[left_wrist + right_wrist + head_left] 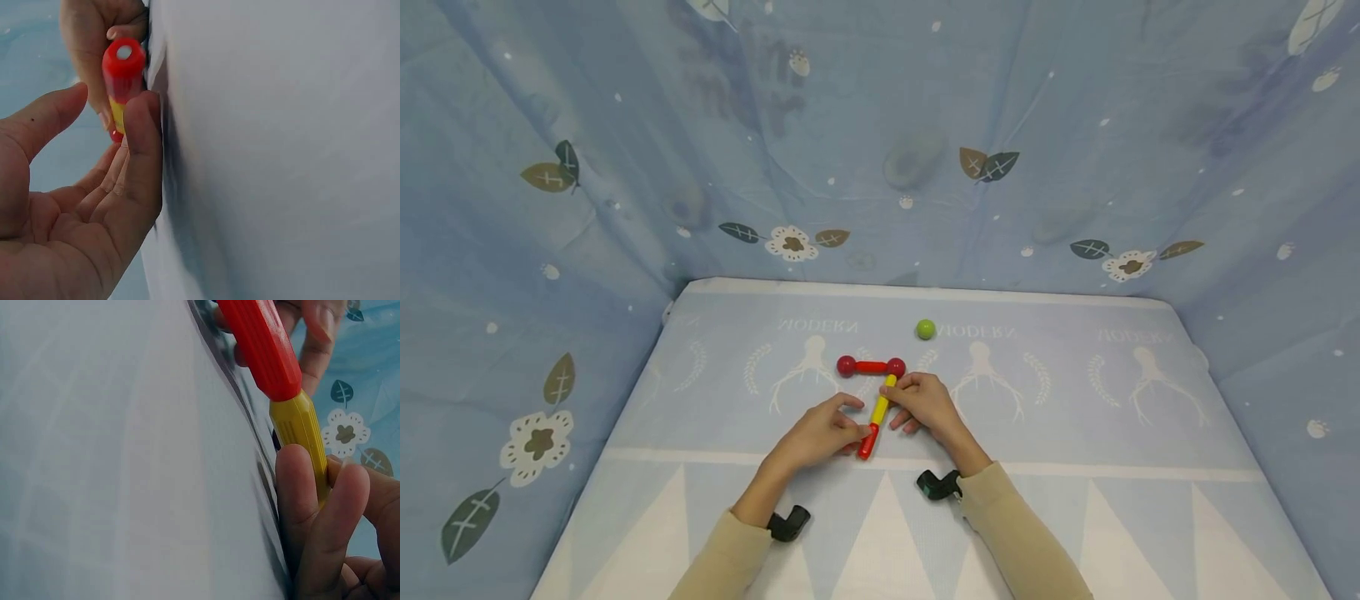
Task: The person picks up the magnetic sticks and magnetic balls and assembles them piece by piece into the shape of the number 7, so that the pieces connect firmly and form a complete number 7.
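Observation:
A yellow rod point(880, 408) and a red rod point(868, 443) lie end to end in one slanting line on the table. My right hand point(925, 404) pinches the yellow rod between thumb and fingers near its far end. Close beside the red rod is my left hand point(822, 431), its thumb and fingers apart in the left wrist view, with the red rod's end point(124, 56) beyond them. Past the yellow rod's far end, a second red rod point(871, 367) joins two dark red balls, one left point(846, 366) and one right point(896, 367). Whether the yellow rod touches the right ball, I cannot tell.
A green ball point(926, 329) sits farther back on the patterned tablecloth point(1075, 392). Blue curtains point(880, 150) with leaves and flowers hang behind and at both sides. Black wrist devices, one left point(789, 523) and one right point(937, 485), stick out from the wrists.

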The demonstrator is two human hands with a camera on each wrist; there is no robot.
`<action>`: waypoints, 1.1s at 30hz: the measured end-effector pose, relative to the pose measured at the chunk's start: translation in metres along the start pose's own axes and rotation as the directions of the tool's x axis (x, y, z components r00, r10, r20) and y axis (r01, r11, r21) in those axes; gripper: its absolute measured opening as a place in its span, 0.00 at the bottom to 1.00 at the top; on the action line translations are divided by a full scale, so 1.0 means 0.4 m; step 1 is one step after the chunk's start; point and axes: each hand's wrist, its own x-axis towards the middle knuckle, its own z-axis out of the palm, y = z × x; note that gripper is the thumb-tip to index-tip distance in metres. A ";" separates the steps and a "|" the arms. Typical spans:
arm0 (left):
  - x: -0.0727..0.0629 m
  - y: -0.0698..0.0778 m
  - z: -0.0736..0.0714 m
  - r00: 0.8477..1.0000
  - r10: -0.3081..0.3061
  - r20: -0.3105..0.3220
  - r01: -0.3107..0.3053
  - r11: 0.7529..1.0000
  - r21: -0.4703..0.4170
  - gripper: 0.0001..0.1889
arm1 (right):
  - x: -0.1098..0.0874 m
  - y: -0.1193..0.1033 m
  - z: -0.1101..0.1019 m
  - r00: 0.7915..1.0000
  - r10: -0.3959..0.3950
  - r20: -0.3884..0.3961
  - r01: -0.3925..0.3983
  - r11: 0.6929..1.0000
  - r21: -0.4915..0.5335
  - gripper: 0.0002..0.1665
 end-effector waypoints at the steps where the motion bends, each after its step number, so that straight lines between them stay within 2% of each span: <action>1: 0.006 0.004 -0.007 1.000 0.008 -0.013 -0.008 1.000 0.003 0.23 | 0.000 0.000 0.000 1.000 0.002 0.001 -0.002 1.000 0.001 0.24; 4: 0.030 0.027 -0.028 0.997 0.039 -0.067 -0.037 0.999 0.028 0.19 | 0.002 0.001 -0.001 1.000 0.007 -0.001 -0.007 1.000 0.002 0.24; 8: 0.084 0.062 -0.056 0.986 0.105 -0.127 -0.097 0.993 0.069 0.17 | 0.003 0.003 -0.004 1.000 0.006 -0.012 -0.006 1.000 -0.001 0.25; 16: 0.211 0.100 -0.094 0.965 0.224 -0.138 -0.208 0.971 0.119 0.17 | 0.003 0.004 -0.001 1.000 0.003 -0.008 -0.003 1.000 0.000 0.25; 20: 0.271 0.116 -0.098 0.964 0.246 -0.101 -0.233 0.964 0.127 0.19 | 0.003 0.003 -0.003 1.000 0.008 -0.007 -0.008 1.000 -0.004 0.24; 26: 0.360 0.141 -0.096 0.965 0.262 -0.002 -0.261 0.960 0.102 0.21 | 0.007 0.006 -0.005 1.000 0.007 -0.022 -0.007 1.000 -0.006 0.25; 33: 0.447 0.147 -0.087 0.968 0.231 0.099 -0.241 0.965 0.100 0.21 | 0.007 0.011 -0.003 1.000 -0.003 -0.015 0.002 1.000 -0.020 0.25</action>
